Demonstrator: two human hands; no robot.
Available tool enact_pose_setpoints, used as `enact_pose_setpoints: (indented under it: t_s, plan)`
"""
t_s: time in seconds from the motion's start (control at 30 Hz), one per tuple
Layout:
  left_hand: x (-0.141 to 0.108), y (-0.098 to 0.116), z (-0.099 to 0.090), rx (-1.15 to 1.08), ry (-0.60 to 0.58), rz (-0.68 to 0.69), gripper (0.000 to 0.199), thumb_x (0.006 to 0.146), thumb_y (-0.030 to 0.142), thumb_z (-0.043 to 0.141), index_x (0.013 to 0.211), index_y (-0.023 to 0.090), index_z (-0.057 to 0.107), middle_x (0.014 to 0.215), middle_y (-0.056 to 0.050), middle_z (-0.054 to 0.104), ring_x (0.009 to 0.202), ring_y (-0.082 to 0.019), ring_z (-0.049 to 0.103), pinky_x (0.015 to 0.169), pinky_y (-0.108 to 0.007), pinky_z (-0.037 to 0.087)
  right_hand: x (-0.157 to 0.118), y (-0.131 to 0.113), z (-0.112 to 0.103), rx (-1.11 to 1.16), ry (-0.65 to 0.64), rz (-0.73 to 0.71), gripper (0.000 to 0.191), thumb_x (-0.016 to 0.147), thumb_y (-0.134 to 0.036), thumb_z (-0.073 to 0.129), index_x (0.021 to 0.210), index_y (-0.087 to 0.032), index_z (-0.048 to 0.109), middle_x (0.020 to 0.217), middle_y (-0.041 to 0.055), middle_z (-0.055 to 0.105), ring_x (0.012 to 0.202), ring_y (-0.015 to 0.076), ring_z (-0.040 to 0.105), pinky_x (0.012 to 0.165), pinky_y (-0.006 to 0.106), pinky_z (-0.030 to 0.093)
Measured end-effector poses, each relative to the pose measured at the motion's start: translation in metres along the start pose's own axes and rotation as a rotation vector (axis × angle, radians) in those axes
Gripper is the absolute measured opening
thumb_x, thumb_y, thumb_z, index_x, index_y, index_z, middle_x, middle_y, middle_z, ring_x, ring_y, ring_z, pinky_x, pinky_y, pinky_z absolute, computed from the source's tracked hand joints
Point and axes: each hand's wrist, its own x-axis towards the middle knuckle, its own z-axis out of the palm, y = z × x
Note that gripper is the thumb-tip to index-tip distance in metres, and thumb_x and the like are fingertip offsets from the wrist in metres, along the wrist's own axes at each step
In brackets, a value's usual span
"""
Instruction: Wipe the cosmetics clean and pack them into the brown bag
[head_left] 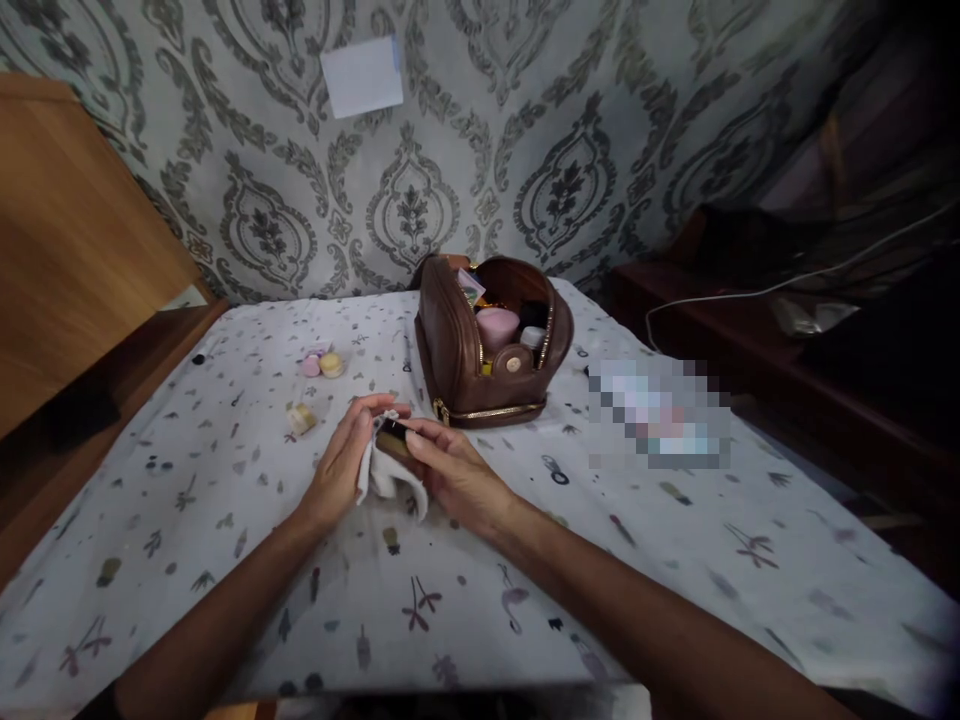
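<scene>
My left hand (347, 452) is closed around a white cloth (386, 478), whose lower corners hang down over the table. In my right hand (448, 462) is a small dark bottle or jar with a black top (397, 442), pinched between thumb and fingers and pressed against the cloth. Its exact kind is hard to make out. Just beyond my hands stands a brown cosmetic bag (456, 350), unzipped. Inside it sit a pink container (497, 327), a white-lidded one (533, 337) and other items partly hidden.
Left of the bag lie a pink round piece (311, 366), a yellow round one (331, 365) and a small pale-yellow item (301, 419). A blurred-out flat object (660, 413) lies on the right of the patterned tablecloth (247, 560). A wooden panel (82, 200) borders the left side.
</scene>
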Motion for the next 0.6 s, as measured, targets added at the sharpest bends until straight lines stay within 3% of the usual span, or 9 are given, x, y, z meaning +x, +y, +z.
enact_pose_setpoints:
  t_s: [0.1,0.17,0.3,0.47,0.6]
  plan:
    - [-0.003,-0.005,0.003,0.076,-0.013,0.060,0.044,0.099,0.053,0.034,0.128,0.025,0.049,0.134,-0.009,0.058,0.125,-0.023,0.053,0.107,-0.039,0.041,0.000,-0.001,0.000,0.115,0.051,0.101,0.044,0.064,-0.050,0.085,0.094,-0.020,0.074,0.088,0.0011,0.073,0.075,0.0128,0.063,0.074,0.023,0.049]
    - [-0.004,-0.010,0.003,0.156,-0.036,0.131,0.047,0.095,0.051,0.048,0.134,0.025,0.043,0.137,-0.010,0.054,0.132,-0.025,0.047,0.111,-0.041,0.036,0.000,-0.001,-0.001,0.171,0.094,0.124,0.043,0.067,-0.053,0.083,0.094,-0.020,0.074,0.087,0.0001,0.073,0.075,0.0119,0.063,0.072,0.021,0.049]
    - [-0.003,-0.018,0.004,0.332,-0.075,0.180,0.083,0.076,0.038,0.076,0.143,0.023,0.030,0.140,-0.013,0.045,0.133,-0.031,0.043,0.110,-0.045,0.037,0.000,-0.001,-0.001,0.228,0.093,0.164,0.036,0.076,-0.051,0.076,0.095,-0.020,0.073,0.091,0.0011,0.074,0.085,0.0145,0.065,0.078,0.023,0.049]
    - [-0.002,-0.021,0.003,0.450,-0.083,0.143,0.082,0.078,0.025,0.069,0.146,0.023,0.024,0.133,-0.012,0.048,0.123,-0.030,0.050,0.105,-0.049,0.041,0.002,0.000,-0.002,0.211,0.117,0.155,0.046,0.069,-0.057,0.080,0.097,-0.022,0.073,0.093,0.0015,0.073,0.086,0.0151,0.064,0.077,0.025,0.049]
    - [-0.006,-0.018,0.005,0.524,0.018,0.289,0.070,0.084,0.017,0.058,0.145,0.024,0.025,0.140,-0.013,0.044,0.132,-0.028,0.045,0.110,-0.048,0.038,0.002,0.001,-0.003,0.155,0.155,0.041,0.042,0.062,-0.049,0.087,0.088,-0.020,0.071,0.083,-0.0015,0.070,0.075,0.0113,0.061,0.073,0.023,0.047]
